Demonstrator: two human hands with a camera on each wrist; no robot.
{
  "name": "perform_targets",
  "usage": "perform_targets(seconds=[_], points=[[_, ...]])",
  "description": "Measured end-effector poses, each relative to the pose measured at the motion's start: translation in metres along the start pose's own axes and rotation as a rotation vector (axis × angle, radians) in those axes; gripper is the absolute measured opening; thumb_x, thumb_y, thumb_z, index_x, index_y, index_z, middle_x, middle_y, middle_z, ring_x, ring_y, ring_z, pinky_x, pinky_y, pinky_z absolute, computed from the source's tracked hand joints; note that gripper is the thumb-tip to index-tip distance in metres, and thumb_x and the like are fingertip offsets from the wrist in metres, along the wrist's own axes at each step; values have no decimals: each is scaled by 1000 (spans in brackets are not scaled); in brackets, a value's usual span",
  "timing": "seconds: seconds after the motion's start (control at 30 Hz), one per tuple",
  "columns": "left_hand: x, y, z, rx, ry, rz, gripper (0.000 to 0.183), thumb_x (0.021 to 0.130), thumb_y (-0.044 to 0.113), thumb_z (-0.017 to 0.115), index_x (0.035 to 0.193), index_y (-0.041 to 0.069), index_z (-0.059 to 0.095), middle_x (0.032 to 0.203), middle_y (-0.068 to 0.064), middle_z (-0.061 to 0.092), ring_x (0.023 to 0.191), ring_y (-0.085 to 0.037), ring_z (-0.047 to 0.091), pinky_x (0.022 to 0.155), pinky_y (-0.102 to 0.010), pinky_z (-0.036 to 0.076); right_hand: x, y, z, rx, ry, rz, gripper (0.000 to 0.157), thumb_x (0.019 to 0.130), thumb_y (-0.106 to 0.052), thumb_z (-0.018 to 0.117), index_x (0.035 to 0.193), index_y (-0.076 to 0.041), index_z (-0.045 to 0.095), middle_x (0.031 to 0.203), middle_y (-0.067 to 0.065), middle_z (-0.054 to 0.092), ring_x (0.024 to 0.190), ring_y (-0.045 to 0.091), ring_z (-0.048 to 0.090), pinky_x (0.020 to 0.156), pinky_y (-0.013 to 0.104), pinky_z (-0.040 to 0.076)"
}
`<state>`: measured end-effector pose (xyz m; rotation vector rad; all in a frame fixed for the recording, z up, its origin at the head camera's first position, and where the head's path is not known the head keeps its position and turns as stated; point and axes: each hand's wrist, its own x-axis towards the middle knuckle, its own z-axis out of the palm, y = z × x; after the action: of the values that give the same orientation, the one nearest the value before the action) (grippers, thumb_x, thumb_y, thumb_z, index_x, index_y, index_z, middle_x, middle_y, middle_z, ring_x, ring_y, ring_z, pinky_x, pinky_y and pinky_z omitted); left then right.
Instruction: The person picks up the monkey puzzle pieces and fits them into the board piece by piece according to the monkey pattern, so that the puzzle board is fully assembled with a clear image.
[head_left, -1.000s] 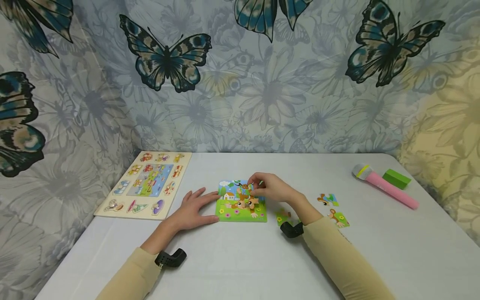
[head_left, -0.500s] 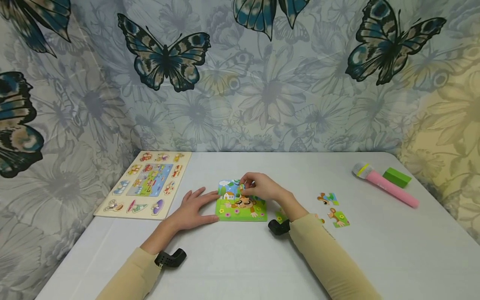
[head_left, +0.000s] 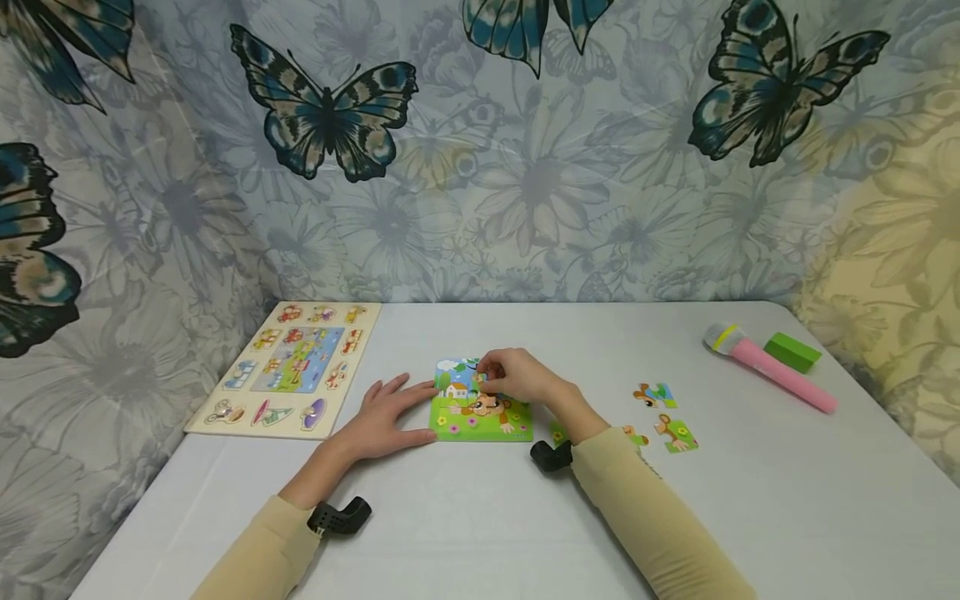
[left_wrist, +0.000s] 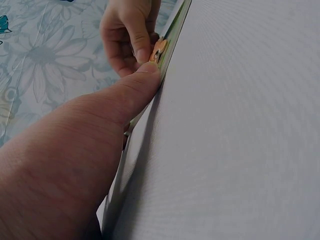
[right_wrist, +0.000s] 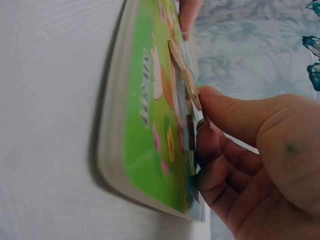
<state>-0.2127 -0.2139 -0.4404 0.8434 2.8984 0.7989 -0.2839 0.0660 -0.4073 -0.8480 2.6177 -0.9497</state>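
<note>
A small square puzzle board (head_left: 453, 429) with a monkey, a house and flowers printed on it lies mid-table. At its left edge my left hand (head_left: 384, 423) rests with fingers spread; thumb and fingertips touch the board's side. Over the upper part of the board, my right hand (head_left: 521, 375) pinches a thin puzzle piece (right_wrist: 185, 75) between thumb and fingers. In the right wrist view that piece is tilted against the picture surface. The left wrist view shows an orange patch of it (left_wrist: 158, 50) beyond my left thumb. My right fingers hide the board's upper right.
Several loose puzzle pieces (head_left: 678, 434) lie right of the board, some partly behind the right forearm. A larger cream picture board (head_left: 341, 312) stands flat at the left. A pink toy microphone (head_left: 783, 379) and a green block (head_left: 792, 352) lie at the far right.
My right hand has moved left over the board with the puzzle piece, then barely shifted in the last half second. My left hand has stayed at the board's edge.
</note>
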Motion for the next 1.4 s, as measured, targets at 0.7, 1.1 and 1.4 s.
perform_targets(seconds=[0.7,1.1,1.4], points=[[-1,0,-2,-10,-2,1,69,90,51,72,148,18,54,156,-2,44,149,-40,19,114,-67,3,-3,-14,-4,-7,-78,-14,25,88,-18,81,108,-8,70,94,0,60,85,17,55,79,31,49],[-1,-1,0,-8,-5,-1,69,90,52,72,148,19,54,156,-1,44,150,-39,19,114,-66,3,-6,-16,1,-53,-105,-28,23,89,-19,81,107,-8,72,94,0,57,84,14,55,79,29,49],[0,-2,1,-2,-5,0,69,90,51,71,148,19,54,156,-2,44,150,-40,19,114,-66,3,-7,-17,1,-65,-101,-17,25,89,-19,80,110,-7,72,95,0,57,85,15,54,79,30,49]])
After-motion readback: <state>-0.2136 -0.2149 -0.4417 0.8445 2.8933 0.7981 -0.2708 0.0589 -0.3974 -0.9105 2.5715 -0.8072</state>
